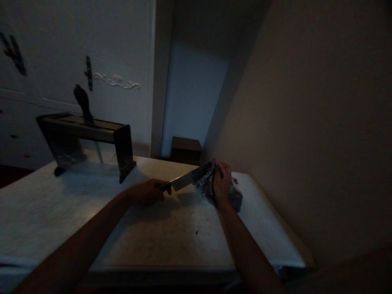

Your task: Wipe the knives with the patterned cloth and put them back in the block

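My left hand (150,192) is closed around the dark handle of a broad-bladed kitchen knife (186,179). The blade slants up to the right, held above the table. At its far end my right hand (223,179) grips a crumpled dark patterned cloth (206,185), which meets the blade near the tip. Part of the cloth hangs down and spreads on the table beneath and behind the hand. How the fingers fold around the blade inside the cloth is hidden.
A knife block (82,126) with clear sides and one black-handled knife in it stands at the left on the white-covered table (171,245). Behind it are white cabinet doors (122,45). A wall (306,122) runs along the right, and a small brown box-like piece (186,145) stands beyond the table.
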The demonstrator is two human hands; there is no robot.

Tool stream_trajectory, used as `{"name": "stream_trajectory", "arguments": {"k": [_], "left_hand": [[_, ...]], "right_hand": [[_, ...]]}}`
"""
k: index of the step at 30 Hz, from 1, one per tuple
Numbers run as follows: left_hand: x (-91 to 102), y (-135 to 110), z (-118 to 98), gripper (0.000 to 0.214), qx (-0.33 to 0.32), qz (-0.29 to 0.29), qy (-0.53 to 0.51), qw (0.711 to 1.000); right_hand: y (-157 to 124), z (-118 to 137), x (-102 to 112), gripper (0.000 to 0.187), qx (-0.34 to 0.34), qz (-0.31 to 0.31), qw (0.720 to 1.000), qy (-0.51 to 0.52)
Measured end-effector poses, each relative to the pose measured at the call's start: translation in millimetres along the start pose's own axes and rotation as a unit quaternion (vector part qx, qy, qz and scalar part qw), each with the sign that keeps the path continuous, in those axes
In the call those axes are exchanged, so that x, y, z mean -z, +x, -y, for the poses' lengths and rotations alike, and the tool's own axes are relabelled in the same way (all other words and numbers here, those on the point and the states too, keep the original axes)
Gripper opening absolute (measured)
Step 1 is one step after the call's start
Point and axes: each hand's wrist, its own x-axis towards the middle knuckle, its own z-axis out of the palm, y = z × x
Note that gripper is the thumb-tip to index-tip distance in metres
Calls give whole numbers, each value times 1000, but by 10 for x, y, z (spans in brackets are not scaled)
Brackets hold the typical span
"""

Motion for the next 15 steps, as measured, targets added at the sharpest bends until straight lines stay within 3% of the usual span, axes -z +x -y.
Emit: {"name": "stream_trajectory", "arguments": {"k": [5,15], "left_hand": [[-26,-25,-42,35,11,-9,14,1000],[24,-8,28,38,-8,16,-70,997]], "right_hand": [[-25,-20,-19,36,27,26,999,-3],[-24,-193,-55,35,-17,50,999,-11]]}}
